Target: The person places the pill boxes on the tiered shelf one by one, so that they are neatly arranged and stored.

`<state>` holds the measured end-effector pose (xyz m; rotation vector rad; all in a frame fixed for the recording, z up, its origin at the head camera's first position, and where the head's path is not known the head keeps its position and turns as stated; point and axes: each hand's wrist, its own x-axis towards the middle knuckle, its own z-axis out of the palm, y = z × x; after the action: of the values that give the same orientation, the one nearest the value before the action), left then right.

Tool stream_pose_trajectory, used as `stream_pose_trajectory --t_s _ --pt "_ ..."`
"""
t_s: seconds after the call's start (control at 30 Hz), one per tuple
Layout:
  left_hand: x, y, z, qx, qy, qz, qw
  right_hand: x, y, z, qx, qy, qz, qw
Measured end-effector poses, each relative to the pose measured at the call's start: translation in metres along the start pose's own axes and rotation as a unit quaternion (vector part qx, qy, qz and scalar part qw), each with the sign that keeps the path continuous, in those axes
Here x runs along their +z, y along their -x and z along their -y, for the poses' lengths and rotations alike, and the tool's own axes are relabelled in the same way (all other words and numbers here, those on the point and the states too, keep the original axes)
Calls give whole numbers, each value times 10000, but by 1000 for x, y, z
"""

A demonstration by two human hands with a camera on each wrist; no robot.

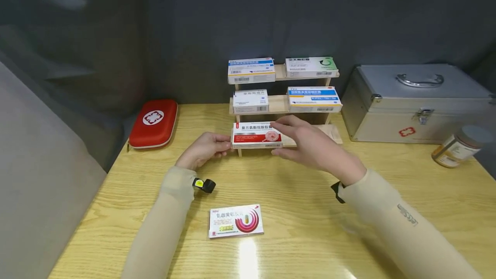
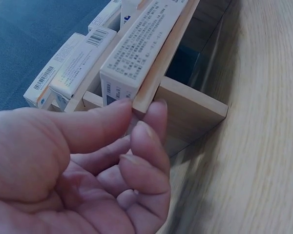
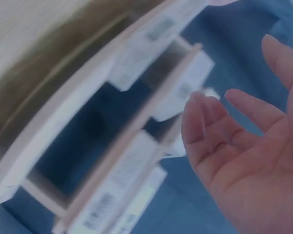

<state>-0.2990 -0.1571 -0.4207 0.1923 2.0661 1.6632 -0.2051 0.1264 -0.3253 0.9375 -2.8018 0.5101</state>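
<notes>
A three-tier wooden display rack (image 1: 328, 132) holds medicine boxes. On its lowest tier, at the left, lies a red-and-white medicine box (image 1: 256, 137). My left hand (image 1: 207, 146) is at that tier's left end; in the left wrist view, thumb and fingers pinch the end of the wooden strip (image 2: 149, 92), with the thumb tip beside the box's corner. Over the box's right end, my right hand (image 1: 314, 144) has its fingers extended and its thumb apart. The right wrist view, which is blurred, shows nothing in the palm (image 3: 254, 165).
Blue-and-white boxes (image 1: 252, 70) (image 1: 314, 98), a green-and-white box (image 1: 311, 67) and a small white box (image 1: 250, 100) fill the upper tiers. A flat pink-and-white box (image 1: 235, 221) lies in front. Around stand a red case (image 1: 153, 124), a silver metal case (image 1: 426, 98) and a bottle (image 1: 457, 147).
</notes>
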Motion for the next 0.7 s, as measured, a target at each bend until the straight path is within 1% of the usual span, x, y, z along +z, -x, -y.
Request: stream_pose_trajectory --t_s 0.07,0.17,0.33,0.43,0.6,0.7 --pt "-1 0 1 -19 -3 -2 10000 -2 4 11 -129 -46 -58 9999" --pt "-1 0 1 -47 16 1 10000 -1 10 26 -212 -70 -59 9997" --pt "-1 -1 -1 -42 -35 21 10000 14 20 41 -468 -12 88 9989" --pt "0 -2 -2 -13 -49 44 10000 29 27 50 -638 12 334 9974" --pt "-1 -2 0 -18 -17 57 10000 53 35 65 -796 -94 973 9920" --pt "-2 -1 1 -63 17 57 10000 65 39 73 -816 -198 1334 9875"
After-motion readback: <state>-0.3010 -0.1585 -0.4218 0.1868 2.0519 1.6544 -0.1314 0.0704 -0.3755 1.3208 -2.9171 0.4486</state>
